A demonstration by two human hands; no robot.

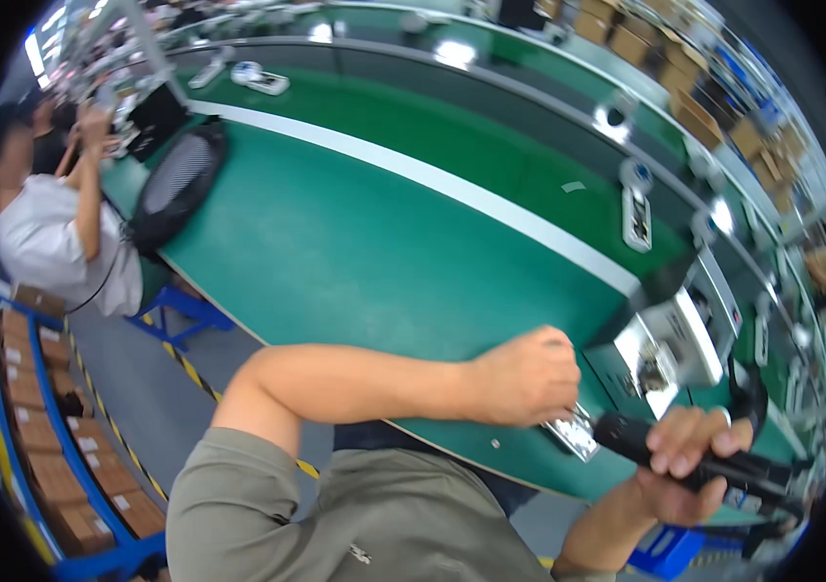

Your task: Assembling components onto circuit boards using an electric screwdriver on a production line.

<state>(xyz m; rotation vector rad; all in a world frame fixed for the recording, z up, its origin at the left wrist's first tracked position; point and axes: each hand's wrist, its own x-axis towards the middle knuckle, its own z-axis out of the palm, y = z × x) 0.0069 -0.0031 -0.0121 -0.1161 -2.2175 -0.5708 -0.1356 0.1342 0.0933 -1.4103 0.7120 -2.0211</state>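
My right hand (689, 461) wraps round a black electric screwdriver (626, 436) at the right side of the green bench. The tool lies nearly level, its narrow front end pointing left toward a small shiny metal part (576, 441) near the bench's front edge. Curled into a fist, my left hand (527, 378) sits right at that part and close to the driver's front end. What its fingers grip is hidden. Just beyond the driver stands a white and grey boxy device (660, 339) with a metal piece at its front.
A green belt with a white border strip (432, 184) runs along the bench's far side, carrying white devices (636, 218). A black mesh chair back (180, 184) leans at the left end. Beside it a person (69, 223) works. Shelves of cartons (59, 475) stand lower left.
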